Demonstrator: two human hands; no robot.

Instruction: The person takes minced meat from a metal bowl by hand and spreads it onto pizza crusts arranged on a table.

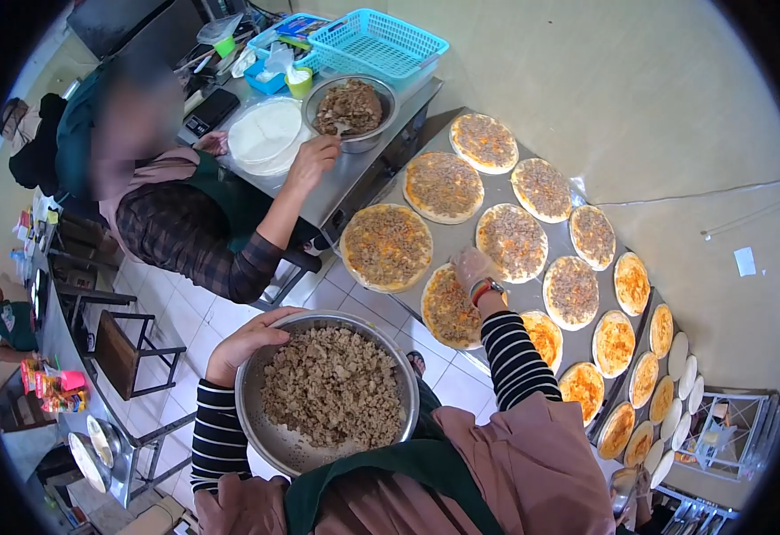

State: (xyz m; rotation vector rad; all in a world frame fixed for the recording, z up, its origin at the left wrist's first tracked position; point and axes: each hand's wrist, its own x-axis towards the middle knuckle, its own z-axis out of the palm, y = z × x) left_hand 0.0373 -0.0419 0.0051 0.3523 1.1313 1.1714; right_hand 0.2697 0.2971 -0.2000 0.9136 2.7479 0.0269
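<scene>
My left hand (pixel 246 346) grips the rim of a round metal bowl (pixel 252 412), tilted against my body. Crumbled cooked ground meat (pixel 332 385) fills much of it, with bare metal showing near the bottom. Above a round flatbread (pixel 451 308) spread with meat and orange sauce is my right hand (pixel 475 267), in a clear plastic glove. Its fingers are blurred and partly hidden, so their grip cannot be made out. Around it lie more meat-topped flatbreads (pixel 512 242), and nearer me are flatbreads with only orange sauce (pixel 582 392).
Across from me, a co-worker's hand (pixel 314 162) reaches into a metal bowl of brown filling (pixel 381 134), beside stacked white dough rounds (pixel 270 138). A blue basket (pixel 381 45) sits behind. Plain rounds (pixel 680 392) line the far right, near a wire rack (pixel 733 437). A stool (pixel 118 355) stands left.
</scene>
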